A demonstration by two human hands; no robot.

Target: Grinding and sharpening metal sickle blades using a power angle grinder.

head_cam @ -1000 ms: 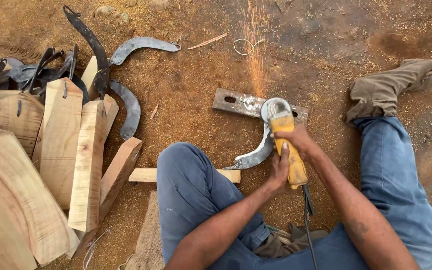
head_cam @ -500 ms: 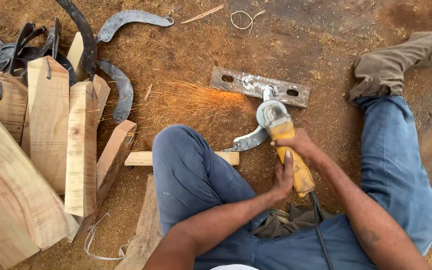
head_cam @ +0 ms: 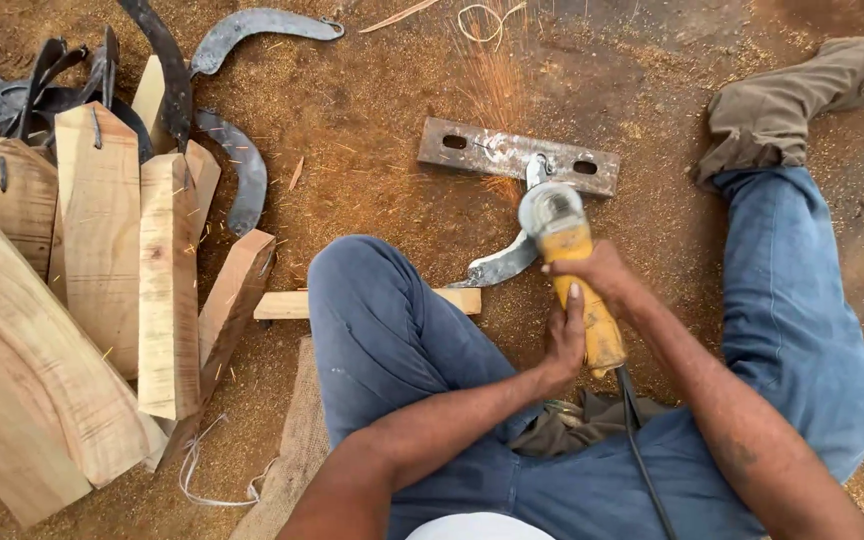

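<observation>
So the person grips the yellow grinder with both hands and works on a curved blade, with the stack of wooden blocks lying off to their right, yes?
Not quite: the wooden blocks lie to the person's left, as the head view shows. The rest holds: both the left hand and the right hand grip the yellow grinder, working on the curved blade.

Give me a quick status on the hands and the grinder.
Both hands, left hand and right hand, grip yellow angle grinder. Disc on curved metal blade, sparks flying. Slotted steel plate just beyond.
</observation>
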